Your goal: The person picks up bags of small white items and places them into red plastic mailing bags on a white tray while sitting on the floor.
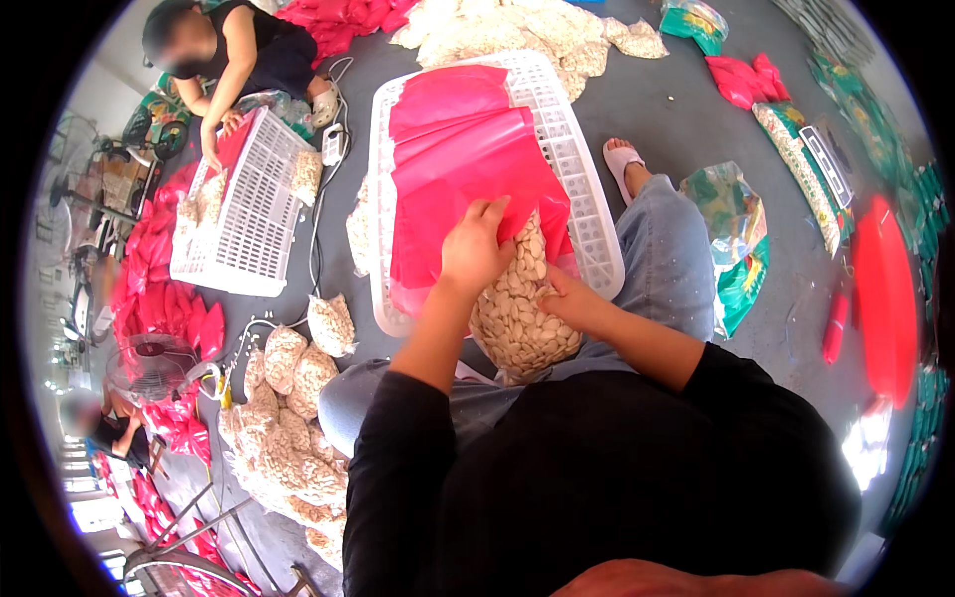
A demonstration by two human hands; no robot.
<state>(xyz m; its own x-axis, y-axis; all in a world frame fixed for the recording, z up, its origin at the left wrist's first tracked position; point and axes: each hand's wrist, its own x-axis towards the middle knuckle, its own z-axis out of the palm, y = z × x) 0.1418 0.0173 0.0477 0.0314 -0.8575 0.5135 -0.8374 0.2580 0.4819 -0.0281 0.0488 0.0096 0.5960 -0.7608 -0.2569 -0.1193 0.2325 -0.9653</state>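
Observation:
A clear plastic bag of large pale seeds (526, 328) leans in front of me, its narrow top reaching the edge of a red plastic bag. My left hand (477, 242) grips the red bag's edge beside the neck of the seed bag. With thumb and fingers, my right hand (571, 298) holds the seed bag's right side. Flat red plastic bags (462, 157) lie stacked and overlapping on an upturned white plastic crate (597, 224). Whether the seed bag's top is inside the red bag, I cannot tell.
Filled seed bags (291, 448) are heaped at left, more (522, 30) beyond the crate. A co-worker (246, 60) crouches by another white crate (246, 209). A cable (317, 224) with a power strip (333, 144), a fan (153, 366) and green printed bags (739, 276) are on the floor.

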